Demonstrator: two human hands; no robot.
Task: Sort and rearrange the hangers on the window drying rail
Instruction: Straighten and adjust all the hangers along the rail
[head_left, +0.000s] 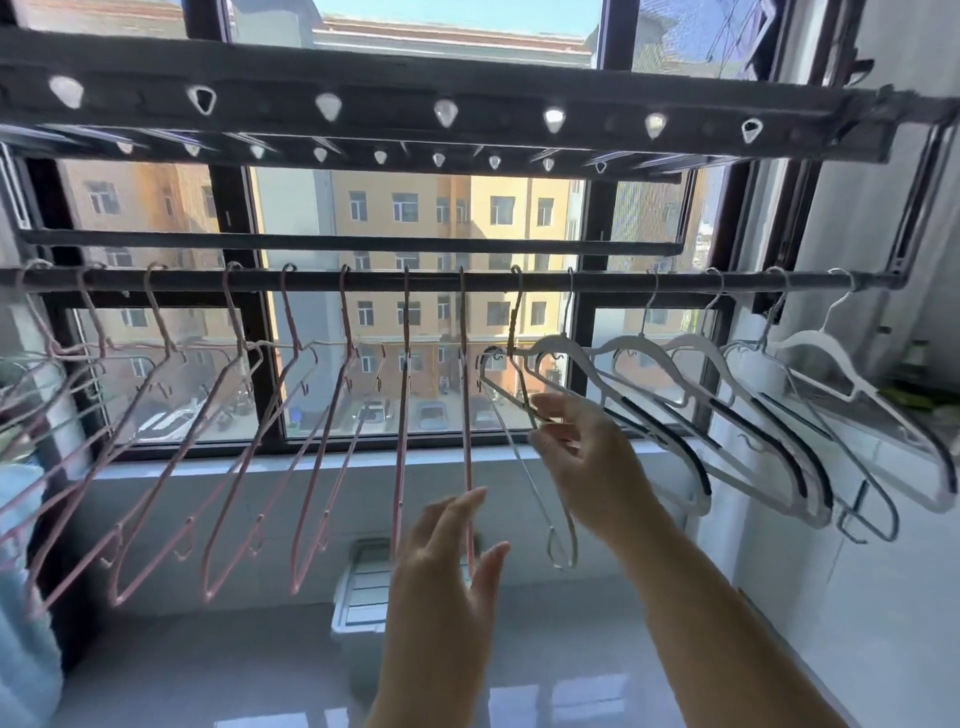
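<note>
1. The silver wire hanger (515, 322) sits at about 10 o'clock off the right hand (582, 452). That hand's thumb and forefinger are pinched together on the wire, so it's clearly the nearer hand.
2. The hanger's long axis runs steep, from 11 o'clock at the top to 5 o'clock at the bottom loop, with its hook over the dark rail (613, 280).
3. The left hand (447, 561) hovers at 7 o'clock from the right one, fingers straight and spread, beside the nearest pink hanger (466, 415). Can't tell if it's touching.
4. Looks-wise it's thin bare grey metal. It hangs between the pink ones at 9 o'clock and the chunky white hangers (566, 343) at 3 o'clock.
</note>
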